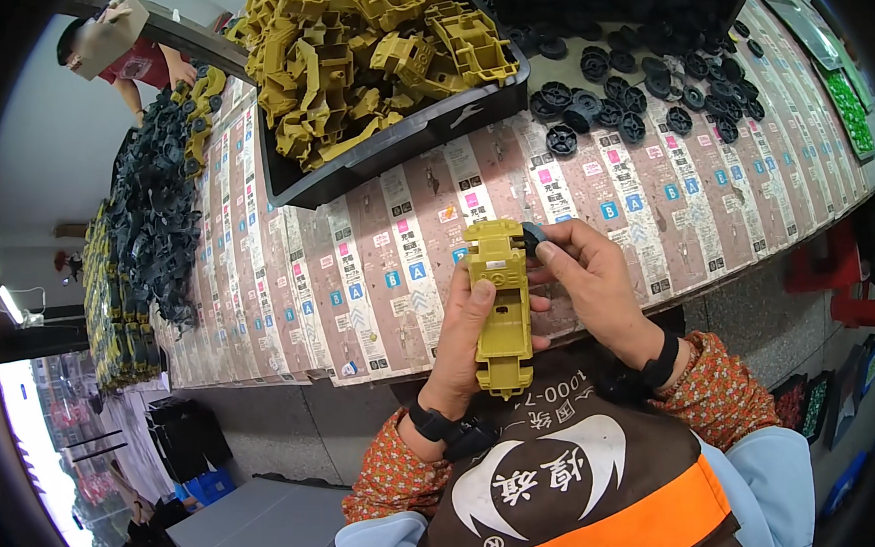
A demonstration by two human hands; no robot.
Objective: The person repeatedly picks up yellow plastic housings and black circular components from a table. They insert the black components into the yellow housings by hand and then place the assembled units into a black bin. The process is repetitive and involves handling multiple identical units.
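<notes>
- While the left hand (466, 337) wraps its grip around the olive-yellow moulded plastic toy-truck body (501, 305), thumb on top, that body stands lengthwise just above the near edge of the table (715, 226), in front of the person's chest.
- The right hand (588, 279) pinches a small black plastic wheel (533, 234) between its fingertips, pressed against the upper right corner of the truck body.
- Covering the table are long strips of printed labels, brownish-pink and white, with small blue squares and pink patches.
- A black rectangular plastic tray (390, 146) behind the hands is heaped with more olive-yellow truck bodies (374, 47).
- Loose black wheels (647, 90) lie scattered on the table to the right of the tray.
- Dark grey plastic parts (154, 221) are piled along the table's left side.
- Another person in a red top (129, 62) stands at the far left end.
</notes>
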